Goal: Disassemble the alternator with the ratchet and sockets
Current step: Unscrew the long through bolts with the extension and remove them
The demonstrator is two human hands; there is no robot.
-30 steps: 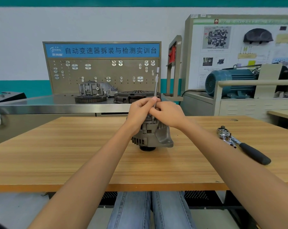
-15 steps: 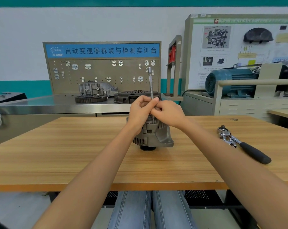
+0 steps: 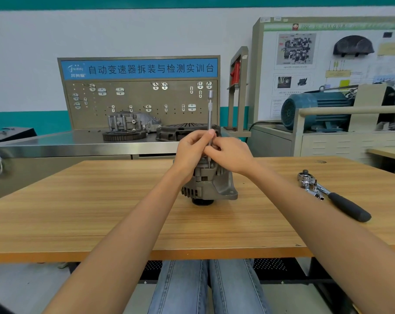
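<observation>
Alternator (image 3: 209, 185) stands mid-bench (image 3: 78, 211). Left hand (image 3: 193, 150) and right hand (image 3: 231, 155) meet above it, both pinching the upright extension bar (image 3: 210, 114), probably spinning a fastener by fingers. Ratchet (image 3: 332, 194) lies unused, well right of the alternator.

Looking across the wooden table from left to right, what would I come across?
left hand → extension bar, standing upright on the alternator, pinched by both hands → right hand → ratchet, lying on the wooden table with small sockets beside its head.
</observation>
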